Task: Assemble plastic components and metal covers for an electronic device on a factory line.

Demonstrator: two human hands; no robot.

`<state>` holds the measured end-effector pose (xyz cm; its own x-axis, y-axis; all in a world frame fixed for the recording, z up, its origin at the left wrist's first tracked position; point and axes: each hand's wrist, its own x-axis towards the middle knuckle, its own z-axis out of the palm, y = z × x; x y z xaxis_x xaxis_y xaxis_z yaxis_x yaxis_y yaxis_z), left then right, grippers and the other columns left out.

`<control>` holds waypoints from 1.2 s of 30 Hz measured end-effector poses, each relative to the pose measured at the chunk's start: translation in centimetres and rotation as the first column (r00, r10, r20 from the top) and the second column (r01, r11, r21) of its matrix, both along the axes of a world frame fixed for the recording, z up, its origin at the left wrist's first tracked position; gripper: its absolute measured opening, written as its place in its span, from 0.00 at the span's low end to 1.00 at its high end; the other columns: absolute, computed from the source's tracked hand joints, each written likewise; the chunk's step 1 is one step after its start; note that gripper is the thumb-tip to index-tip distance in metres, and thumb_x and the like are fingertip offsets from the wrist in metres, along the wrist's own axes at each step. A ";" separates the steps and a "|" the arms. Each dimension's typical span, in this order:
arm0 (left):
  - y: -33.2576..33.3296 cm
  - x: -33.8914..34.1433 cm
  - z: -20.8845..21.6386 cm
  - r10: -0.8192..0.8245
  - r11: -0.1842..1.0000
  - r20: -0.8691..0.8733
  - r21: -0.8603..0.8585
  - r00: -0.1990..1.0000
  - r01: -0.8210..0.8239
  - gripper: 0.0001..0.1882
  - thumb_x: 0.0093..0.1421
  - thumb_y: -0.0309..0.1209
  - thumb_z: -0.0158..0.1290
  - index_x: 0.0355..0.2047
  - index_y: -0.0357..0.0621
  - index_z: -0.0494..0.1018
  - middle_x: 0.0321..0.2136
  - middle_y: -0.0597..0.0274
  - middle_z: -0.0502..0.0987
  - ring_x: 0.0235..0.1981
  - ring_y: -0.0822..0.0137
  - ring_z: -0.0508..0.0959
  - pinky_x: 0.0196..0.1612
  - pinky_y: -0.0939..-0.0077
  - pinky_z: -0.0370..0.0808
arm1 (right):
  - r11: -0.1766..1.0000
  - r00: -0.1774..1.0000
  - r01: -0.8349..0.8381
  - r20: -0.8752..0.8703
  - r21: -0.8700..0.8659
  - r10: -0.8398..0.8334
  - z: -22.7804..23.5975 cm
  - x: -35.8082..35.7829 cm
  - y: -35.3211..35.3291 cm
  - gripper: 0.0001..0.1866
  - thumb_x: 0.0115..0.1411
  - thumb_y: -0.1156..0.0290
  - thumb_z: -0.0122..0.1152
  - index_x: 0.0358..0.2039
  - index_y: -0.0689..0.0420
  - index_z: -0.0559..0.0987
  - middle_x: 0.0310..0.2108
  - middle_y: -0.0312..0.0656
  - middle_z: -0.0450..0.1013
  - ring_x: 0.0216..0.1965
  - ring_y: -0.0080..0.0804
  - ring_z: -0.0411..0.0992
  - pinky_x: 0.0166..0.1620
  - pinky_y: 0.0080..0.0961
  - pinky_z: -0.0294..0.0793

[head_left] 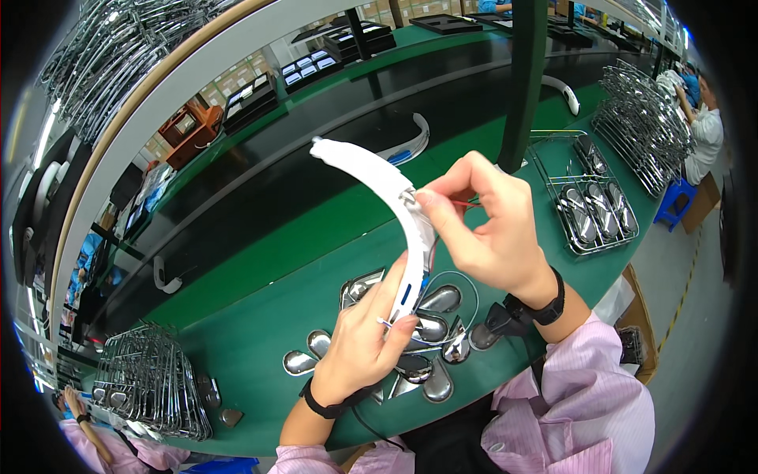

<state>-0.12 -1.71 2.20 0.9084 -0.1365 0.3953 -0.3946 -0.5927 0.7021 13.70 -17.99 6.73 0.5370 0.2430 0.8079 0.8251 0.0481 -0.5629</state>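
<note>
The left hand (pixel 359 347) has its grip closed around the lower end of a white curved band (pixel 387 205), thumb and fingers wrapped about it just above the green tabletop (pixel 260 332); the band's long axis rises from that hand up and to the left in an arc, its free tip well above both hands; the right hand (pixel 489 237) comes in from the right and pinches shut on a thin red wire (pixel 466 203) right at the band's middle, where a small metal fitting shows, so the right fingertips touch the band while the left holds it steady below; under the hands lie shiny metal teardrop pieces (pixel 438 300); farther right stands a wire tray (pixel 592 213) with more of them; a stack of wire racks (pixel 150 379) sits at lower left.
</note>
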 end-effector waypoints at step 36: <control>0.9 -0.7 0.9 0.088 0.814 -0.130 -0.561 0.988 -0.147 0.38 0.70 0.57 0.43 0.61 0.31 0.59 0.33 0.54 0.78 0.28 0.69 0.80 0.33 0.76 0.79 | 0.875 0.947 0.283 -0.033 -0.392 -0.320 -6.4 16.1 1.0 0.26 0.59 0.68 0.56 0.58 0.61 0.72 0.53 0.50 0.71 0.57 0.48 0.68 0.60 0.40 0.68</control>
